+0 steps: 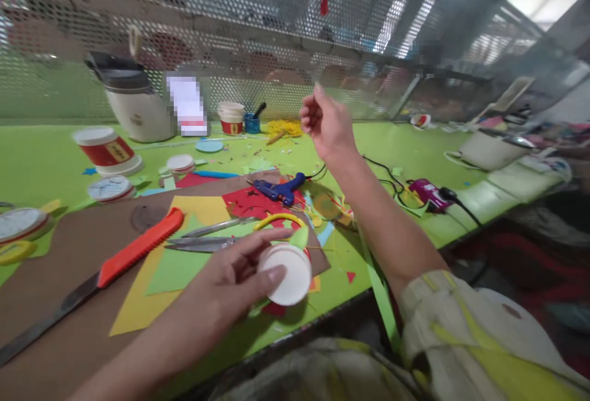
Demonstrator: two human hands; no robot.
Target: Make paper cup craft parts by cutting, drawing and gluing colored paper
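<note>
My left hand (230, 281) grips a small white round lid (289, 278) between thumb and fingers, its flat face turned towards me. A light green paper piece (300, 238) stands at the lid's upper edge; whether it is attached, I cannot tell. Raised above the table, my right hand (326, 121) has loosely curled fingers and the thumb apart from them. Nothing shows in it. Below it lies a blue glue gun (281, 190). Scissors with a yellow handle (279, 220) rest behind my left hand, partly hidden by it, over coloured paper sheets (184, 272).
An orange utility knife (142, 244) lies left on a brown board (78, 253), with a long blade out. Paper tubs (108, 150), a kettle (138, 106) and a blurred phone (188, 105) stand behind. A black cable (465, 209) runs from a purple device (431, 195) at right.
</note>
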